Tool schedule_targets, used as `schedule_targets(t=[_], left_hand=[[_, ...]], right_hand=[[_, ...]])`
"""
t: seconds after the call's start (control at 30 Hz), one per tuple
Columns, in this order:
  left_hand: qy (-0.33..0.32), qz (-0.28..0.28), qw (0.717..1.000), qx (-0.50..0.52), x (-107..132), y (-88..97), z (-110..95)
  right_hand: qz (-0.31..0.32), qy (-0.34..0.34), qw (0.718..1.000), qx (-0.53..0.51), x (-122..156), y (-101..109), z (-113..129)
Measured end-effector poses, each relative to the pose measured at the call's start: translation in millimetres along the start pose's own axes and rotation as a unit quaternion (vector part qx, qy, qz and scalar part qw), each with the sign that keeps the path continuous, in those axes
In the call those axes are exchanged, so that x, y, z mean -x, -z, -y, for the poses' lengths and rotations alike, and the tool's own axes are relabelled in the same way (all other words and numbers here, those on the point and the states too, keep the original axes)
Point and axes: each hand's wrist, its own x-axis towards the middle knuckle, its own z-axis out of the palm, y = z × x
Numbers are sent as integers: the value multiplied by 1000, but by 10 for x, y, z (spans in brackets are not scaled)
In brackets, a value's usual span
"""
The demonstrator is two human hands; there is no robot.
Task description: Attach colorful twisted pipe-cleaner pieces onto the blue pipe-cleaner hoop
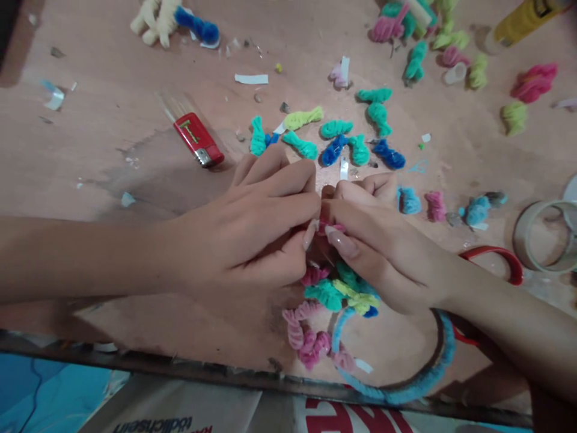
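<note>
My left hand (256,225) and my right hand (387,240) meet over the table, fingertips almost touching. Both are closed in a pinch around a small pink fuzzy piece (331,228), which looks like pipe cleaner and is mostly hidden by the fingers. Just below them lies a blue fuzzy-wrapped headband (406,394), partly covered by my right hand. Twisted pipe-cleaner pieces sit along its left side: a green one (324,294), a yellow one (356,299) and a pink one (315,347). Beyond my fingers lie several coiled green, blue and yellow pieces, among them a dark blue coil (333,150).
A red lighter (198,139) lies beyond my left hand. A tape roll (523,240) and a red curved handle (514,264) are at the right. A yellow tube (523,24) lies at the far right. Paper scraps dot the table (112,150), whose front edge runs below.
</note>
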Motion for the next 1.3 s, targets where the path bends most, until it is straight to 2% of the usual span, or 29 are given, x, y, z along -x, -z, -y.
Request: schedule_targets(t=[0.13,0.53,0.7,0.8,0.93,1.07,1.3], left_hand=[[-9,-47,999,-1,26,-63,-1],[-33,-4,999,-36,40,-21,-12],[-33,-28,998,-40,37,-48,-22],[-41,-15,998,-45,36,-64,-25],[-33,-36,998,-38,31,-74,-39],[-41,-13,998,-45,3,-48,-61],[-57,-36,997,-46,-36,-37,-60]], right_hand=[[12,3,1000,-8,3,21,3],[10,17,1000,2,-16,-12,-11],[13,11,1000,20,-1,-22,-25],[8,19,999,25,3,-28,-27],[20,22,999,38,-1,-28,-5],[28,17,998,56,-7,-28,14],[18,14,998,66,-38,-45,21]])
